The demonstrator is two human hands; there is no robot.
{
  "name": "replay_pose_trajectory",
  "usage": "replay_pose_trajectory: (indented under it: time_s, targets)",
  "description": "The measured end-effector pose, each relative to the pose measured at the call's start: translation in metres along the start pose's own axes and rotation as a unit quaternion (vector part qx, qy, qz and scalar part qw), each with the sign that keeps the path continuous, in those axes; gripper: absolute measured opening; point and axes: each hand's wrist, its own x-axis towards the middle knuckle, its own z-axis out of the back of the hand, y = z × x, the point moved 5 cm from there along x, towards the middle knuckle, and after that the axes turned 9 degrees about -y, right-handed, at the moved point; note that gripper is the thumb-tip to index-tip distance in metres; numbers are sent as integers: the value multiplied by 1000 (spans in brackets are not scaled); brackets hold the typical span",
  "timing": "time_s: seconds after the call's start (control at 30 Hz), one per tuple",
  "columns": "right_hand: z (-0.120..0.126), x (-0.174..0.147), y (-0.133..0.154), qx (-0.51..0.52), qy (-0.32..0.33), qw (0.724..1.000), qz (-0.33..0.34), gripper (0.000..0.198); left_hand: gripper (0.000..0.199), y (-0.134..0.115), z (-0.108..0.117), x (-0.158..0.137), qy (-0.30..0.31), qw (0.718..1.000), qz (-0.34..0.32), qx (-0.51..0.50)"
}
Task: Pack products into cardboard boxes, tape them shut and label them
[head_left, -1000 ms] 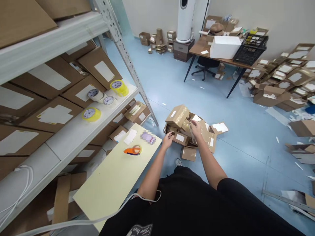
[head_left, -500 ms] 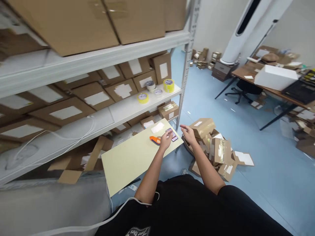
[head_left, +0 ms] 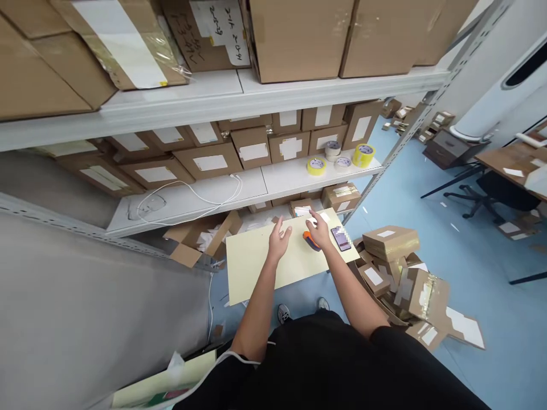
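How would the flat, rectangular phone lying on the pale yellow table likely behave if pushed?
The phone lies flat, so it would probably slide rather than roll. Its slab shape suggests it is stiff. Near the edge of the table, it might fall off.

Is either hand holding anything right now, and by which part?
Nothing is held: the left hand and right hand are both open, the right partly hiding the orange tool.

Handwritten figures are seen sideways on a white label (head_left: pixel 228 34) stuck to a top-shelf box (head_left: pixel 184 35); one line can perhaps be read as "2-15-29". The writing on the bare cardboard and the print inside the tape rolls (head_left: pixel 317 169) are too small to be made out.
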Motion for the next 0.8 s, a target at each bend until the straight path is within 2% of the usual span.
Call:
replay_pose_trajectory:
  time_s: [0.1,0.2,0.27,0.37,0.43,0.53,0.67,0.8]
  targets:
    - [-8,5,-9,-12,12,1000,14,53,61,9,22,9,-54,998,27,8]
    - [-7,13,-39,-31,15,999,12,55,60,21,36,10,-98,994,42,13]
    - [-4,17,-72,-57,-4,998,-21,53,57,33,38,5,-92,994,46,22]
    - [1,14,-133,-116,-44,985,-120,49,54,56,36,-8,-89,992,75,42]
    - [3,8,-170,-151,-37,976,-155,44,53,72,34,-17,-109,987,104,57]
    - [-3,0,-212,-207,55,964,-160,39,47,91,32,-32,-134,979,131,80]
    - [-19,-14,-250,-245,165,937,-187,43,39,110,32,-53,-152,972,156,88]
    - [-37,-26,-272,-370,252,873,-193,58,38,125,31,-70,-178,962,187,90]
